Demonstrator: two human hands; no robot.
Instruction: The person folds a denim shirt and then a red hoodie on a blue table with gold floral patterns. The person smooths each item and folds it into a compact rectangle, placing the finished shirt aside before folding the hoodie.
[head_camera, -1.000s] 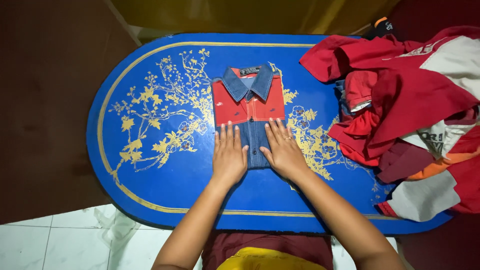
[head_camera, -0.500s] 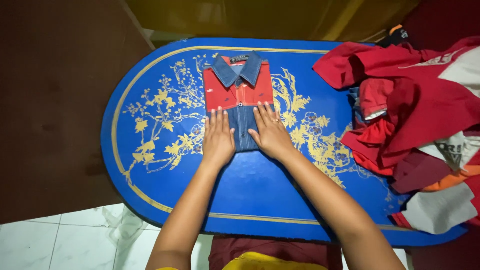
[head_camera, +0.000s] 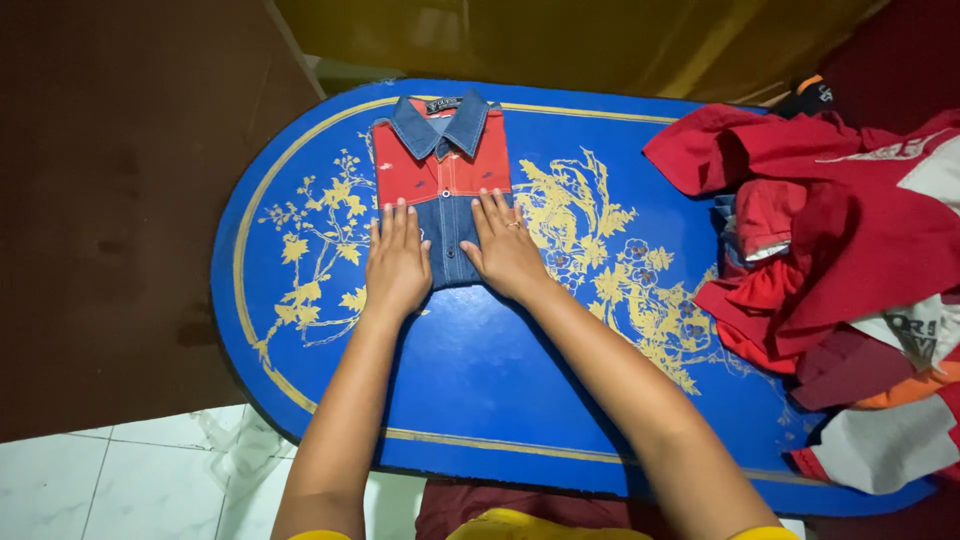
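Pressing flat on a folded shirt (head_camera: 442, 185), palms down: left hand (head_camera: 397, 262) on the near-left corner, fingers straight and held close together, heel and outer edge spilling onto the blue oval table (head_camera: 500, 370); right hand (head_camera: 505, 250) on the near-right corner, fingers likewise extended and only slightly parted, a ring on one finger. Nothing pinched or gripped by either hand.

Lying toward the far left of the tabletop, collar pointing away, denim collar and lower panel, red upper panel, button placket running between the two hands. Near hem partly covered by both hands; sleeves tucked out of sight beneath the fold. Collar label too small to make out.

Heaped at the right end of the table, well apart from the shirt: pile of clothes (head_camera: 840, 260), mostly red with white, grey and orange patches, cut off by the right edge, single garments hard to separate. Dark object with an orange tip (head_camera: 812, 95) just behind the pile, kind unclear.

Showing under the table's near-left rim: white tiled floor (head_camera: 120, 480). Cut off at the bottom edge: yellow garment (head_camera: 520, 525) on the person's body.
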